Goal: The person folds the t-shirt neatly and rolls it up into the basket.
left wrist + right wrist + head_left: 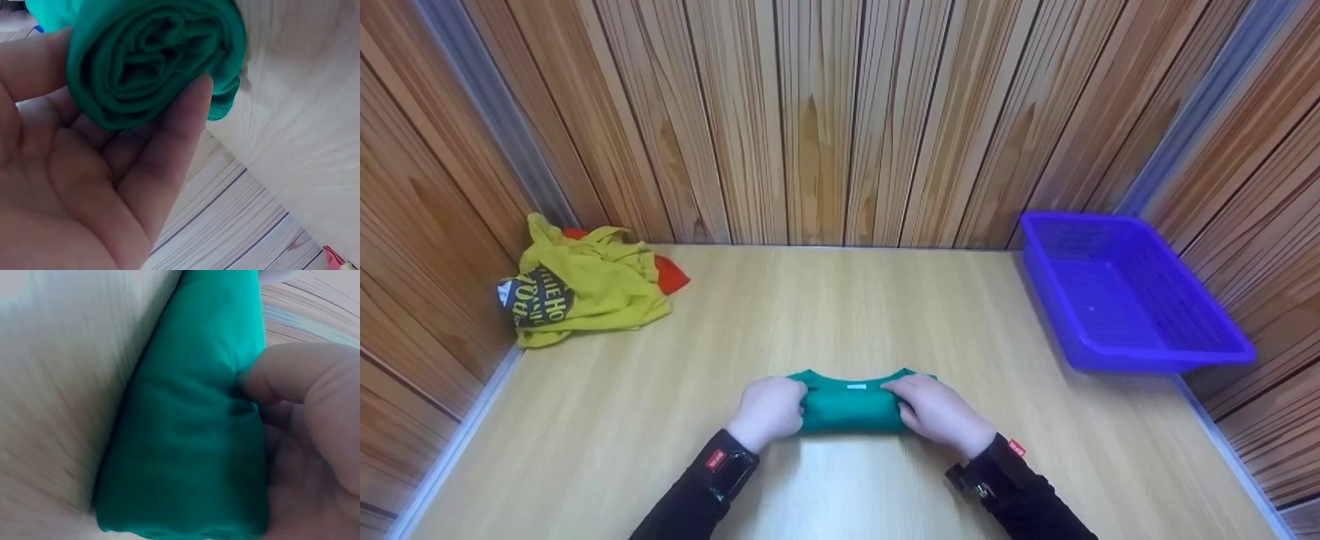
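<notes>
A green shirt (851,409), rolled into a thick bundle, lies crosswise on the table in the head view, its neckline and a small white label at the far side. My left hand (770,409) grips the left end. In the left wrist view the spiral layers of the rolled shirt (152,62) face the camera, with fingers (169,146) curled round it. My right hand (941,411) holds the right end. In the right wrist view a bent digit presses into the side of the green roll (185,439); the other fingers of that hand are partly hidden behind it.
A crumpled yellow garment (600,281) with dark print lies at the back left, over something red (670,275). A purple plastic basket (1166,358) stands at the back right. Wood-panelled walls (817,127) enclose the table (840,300) at the back and sides.
</notes>
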A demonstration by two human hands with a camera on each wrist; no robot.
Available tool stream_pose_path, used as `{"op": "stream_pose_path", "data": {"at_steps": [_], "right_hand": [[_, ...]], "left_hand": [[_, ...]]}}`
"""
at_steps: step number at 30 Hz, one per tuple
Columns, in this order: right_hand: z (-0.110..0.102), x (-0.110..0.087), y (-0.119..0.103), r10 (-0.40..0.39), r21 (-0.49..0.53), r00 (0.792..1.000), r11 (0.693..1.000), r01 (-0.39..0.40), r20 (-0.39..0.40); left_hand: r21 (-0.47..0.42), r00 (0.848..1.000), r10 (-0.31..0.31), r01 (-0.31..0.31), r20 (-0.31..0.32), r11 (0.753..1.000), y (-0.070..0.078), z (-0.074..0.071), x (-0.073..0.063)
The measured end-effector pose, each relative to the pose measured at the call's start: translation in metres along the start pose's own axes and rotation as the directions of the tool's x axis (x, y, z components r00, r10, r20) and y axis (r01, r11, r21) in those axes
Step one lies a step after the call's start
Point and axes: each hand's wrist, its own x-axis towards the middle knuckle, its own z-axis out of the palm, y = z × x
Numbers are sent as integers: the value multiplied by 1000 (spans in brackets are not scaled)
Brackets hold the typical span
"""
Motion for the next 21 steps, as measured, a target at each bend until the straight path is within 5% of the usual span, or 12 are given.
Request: {"op": "stream_pose_path", "data": {"at_steps": [5,12,21], "right_hand": [[1,-5,-5,-3,-76,998,997,-2,-58],[-3,-17,-16,-172,-227,964,966,124,-205],[-1,-25,-23,-158,-239,979,963,125,-126]], "left_hand": [[4,1000,7,-7,-16,1000,0,0,2],[16,1000,-18,18,-11,1000,0,0,5],[-13,998,-57,57,3,998,3,3,1]]}}
